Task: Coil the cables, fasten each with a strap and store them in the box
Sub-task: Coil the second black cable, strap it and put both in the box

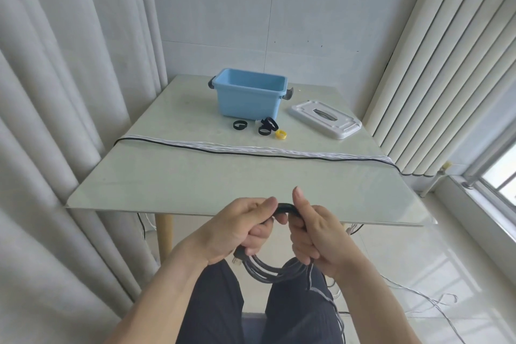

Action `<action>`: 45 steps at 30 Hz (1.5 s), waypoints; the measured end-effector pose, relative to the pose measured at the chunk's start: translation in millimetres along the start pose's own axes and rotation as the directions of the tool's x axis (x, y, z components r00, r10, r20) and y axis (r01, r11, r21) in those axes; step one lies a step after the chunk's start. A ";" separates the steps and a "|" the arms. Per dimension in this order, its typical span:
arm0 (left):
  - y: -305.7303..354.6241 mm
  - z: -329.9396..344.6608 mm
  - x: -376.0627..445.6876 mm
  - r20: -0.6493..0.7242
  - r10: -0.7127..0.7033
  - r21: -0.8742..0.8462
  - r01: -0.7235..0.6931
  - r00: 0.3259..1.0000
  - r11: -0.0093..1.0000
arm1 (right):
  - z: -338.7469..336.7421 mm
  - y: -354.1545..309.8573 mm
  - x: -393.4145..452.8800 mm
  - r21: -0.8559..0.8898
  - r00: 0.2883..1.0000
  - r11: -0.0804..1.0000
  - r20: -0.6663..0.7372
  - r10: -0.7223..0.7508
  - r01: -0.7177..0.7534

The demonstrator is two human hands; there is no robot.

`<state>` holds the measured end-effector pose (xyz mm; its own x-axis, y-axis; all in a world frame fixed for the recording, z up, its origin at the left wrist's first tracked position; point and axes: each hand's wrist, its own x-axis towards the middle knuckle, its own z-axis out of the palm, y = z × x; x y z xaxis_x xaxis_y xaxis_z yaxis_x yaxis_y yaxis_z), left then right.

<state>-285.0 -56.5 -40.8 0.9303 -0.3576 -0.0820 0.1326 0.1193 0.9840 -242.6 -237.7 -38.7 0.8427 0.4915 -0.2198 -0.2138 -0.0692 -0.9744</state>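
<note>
A dark grey cable point(275, 272) is wound into a coil in front of the table's near edge. My left hand point(240, 229) grips its left side, with the USB plug sticking out below the palm. My right hand point(312, 237) grips the coil's right side, thumb raised; a loose tail hangs down past my knee. A blue box point(250, 98) stands open at the back of the table. Black straps point(240, 125) and a yellow strap point(281, 134) lie in front of it. White cables and a black cable point(251, 150) stretch across the table.
The white lid point(325, 119) lies to the right of the box. The table point(195, 184) is pale and glossy. Curtains hang at left and right, a window sill at far right. More thin cables trail on the floor at lower right.
</note>
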 end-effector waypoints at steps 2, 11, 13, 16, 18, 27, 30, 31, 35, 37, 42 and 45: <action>-3.8 -4.9 -1.7 0.028 -0.020 -0.098 0.022 0.999 0.995 | 1.7 -2.6 0.4 0.044 0.995 0.994 0.030 0.094 -0.095; -10.6 -9.8 -0.6 -0.263 -0.014 -0.148 -0.026 0.965 0.989 | -4.5 5.5 2.7 -0.076 0.982 0.984 0.113 -0.153 0.162; -14.3 -6.8 1.1 -0.247 -0.032 -0.153 -0.006 0.968 0.988 | 0.2 8.4 5.8 -0.163 0.983 0.970 -0.003 -0.186 0.183; -16.9 -4.9 1.1 -0.181 -0.082 -0.195 0.046 0.980 0.980 | 4.6 8.7 7.2 -0.047 0.989 0.991 -0.070 -0.131 0.128; -18.3 -6.2 -0.6 -0.137 -0.104 -0.236 0.069 0.985 0.969 | 5.8 6.6 5.9 0.007 0.995 0.998 -0.083 -0.056 0.057; -16.9 -8.9 -6.0 -0.153 -0.171 -0.216 0.136 0.973 0.967 | 6.1 5.5 3.1 0.074 0.992 0.991 0.066 0.107 -0.111; -20.9 -9.0 -3.5 -0.088 -0.181 -0.449 0.123 0.980 0.885 | 6.8 5.0 3.0 0.093 0.997 0.994 0.052 0.056 -0.060; -22.3 -9.1 -1.8 -0.058 -0.173 -0.521 0.118 0.983 0.845 | 7.2 5.3 3.9 0.092 0.999 0.995 0.030 0.025 -0.028; -26.6 -15.4 0.3 0.045 -0.087 -0.566 0.097 0.995 0.819 | 4.7 7.6 5.5 0.114 0.997 0.991 -0.009 -0.071 0.071; -29.7 -19.4 -1.3 0.072 -0.064 -0.549 0.093 0.995 0.831 | 2.8 7.6 4.4 0.121 0.994 0.987 -0.021 -0.104 0.106; -28.6 -21.9 -1.6 -0.157 -0.170 -0.568 0.052 0.973 0.821 | 1.0 10.0 1.2 -0.054 0.977 0.976 0.009 -0.211 0.212; -23.6 -28.7 -6.4 -0.319 -0.163 -0.637 -0.084 0.934 0.766 | -11.0 5.3 -2.8 -0.125 0.964 0.956 0.006 -0.267 0.266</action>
<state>-284.3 -30.4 -68.0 0.9561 -0.0580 -0.2872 0.2414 0.7114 0.6600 -240.6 -249.0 -43.7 0.8663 0.4971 0.0491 0.0819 -0.0443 -0.9957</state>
